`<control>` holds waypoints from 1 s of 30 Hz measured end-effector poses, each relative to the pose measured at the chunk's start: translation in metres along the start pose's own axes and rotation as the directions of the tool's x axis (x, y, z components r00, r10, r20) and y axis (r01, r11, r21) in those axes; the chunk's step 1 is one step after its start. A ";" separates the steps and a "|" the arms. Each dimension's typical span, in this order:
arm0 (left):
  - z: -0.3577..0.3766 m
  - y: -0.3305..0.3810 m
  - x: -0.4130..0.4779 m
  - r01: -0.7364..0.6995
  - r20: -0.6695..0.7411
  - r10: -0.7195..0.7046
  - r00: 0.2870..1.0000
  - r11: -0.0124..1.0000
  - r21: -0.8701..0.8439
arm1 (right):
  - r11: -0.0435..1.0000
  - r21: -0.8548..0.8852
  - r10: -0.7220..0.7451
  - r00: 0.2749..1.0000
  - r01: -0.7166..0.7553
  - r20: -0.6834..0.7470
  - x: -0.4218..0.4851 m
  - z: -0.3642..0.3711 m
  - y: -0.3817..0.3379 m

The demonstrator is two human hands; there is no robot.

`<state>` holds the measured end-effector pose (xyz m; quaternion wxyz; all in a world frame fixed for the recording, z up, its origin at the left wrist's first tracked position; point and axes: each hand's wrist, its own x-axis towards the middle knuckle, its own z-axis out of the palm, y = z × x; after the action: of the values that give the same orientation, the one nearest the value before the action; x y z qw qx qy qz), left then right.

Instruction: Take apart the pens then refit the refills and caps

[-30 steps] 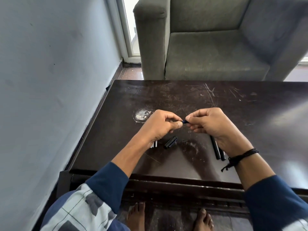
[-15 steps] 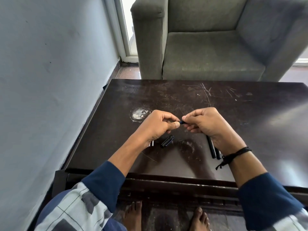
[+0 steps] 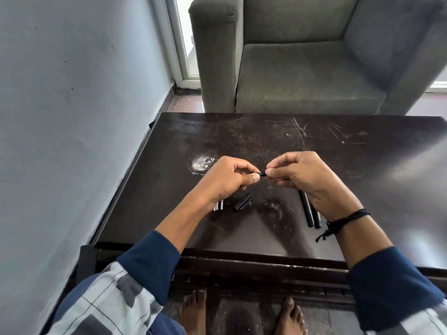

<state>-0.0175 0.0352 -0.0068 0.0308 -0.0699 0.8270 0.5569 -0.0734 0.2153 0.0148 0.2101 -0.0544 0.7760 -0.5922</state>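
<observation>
Bare feet (image 3: 196,310) under the near edge of the dark scratched surface (image 3: 242,141); blue sleeves pushed up both forearms; black cord band (image 3: 343,223) on right wrist.
Near right on the surface: two black barrels (image 3: 307,211) side by side, far ends hidden under the right wrist; near left: black cap (image 3: 242,202) lying at a slant; just left of it, thin white rods (image 3: 219,205), partly hidden by the left wrist.
Above mid-surface: left hand (image 3: 225,180) and right hand (image 3: 304,175) almost meet, each pinching one end of a small dark pen piece (image 3: 262,174), other fingers curled.
Farther left: pale round stain (image 3: 202,163); beyond the far edge, grey armchair (image 3: 302,76); wall (image 3: 72,117) on the left.
</observation>
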 end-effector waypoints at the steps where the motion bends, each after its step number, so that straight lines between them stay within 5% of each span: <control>1: 0.000 0.000 0.000 0.000 -0.001 0.000 1.000 1.000 0.002 | 1.000 0.011 0.003 1.000 -0.003 0.001 0.000 0.000 0.000; 10: -0.001 0.003 -0.002 0.001 0.013 -0.001 1.000 1.000 0.019 | 0.999 0.009 0.043 0.999 -0.043 -0.013 0.000 -0.001 -0.002; 22: -0.006 0.007 -0.003 0.026 0.017 -0.026 1.000 0.999 0.045 | 0.962 0.264 0.102 0.984 -0.061 -0.146 -0.004 -0.008 -0.011; 30: -0.013 0.009 -0.003 0.039 0.008 -0.039 0.999 0.999 0.037 | 0.770 0.625 0.139 0.924 0.126 -0.357 -0.003 -0.017 -0.013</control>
<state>-0.0150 0.0269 0.0068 0.0466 -0.0831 0.8356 0.5410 -0.0797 0.2272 0.0313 0.0625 0.1394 0.5548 -0.8179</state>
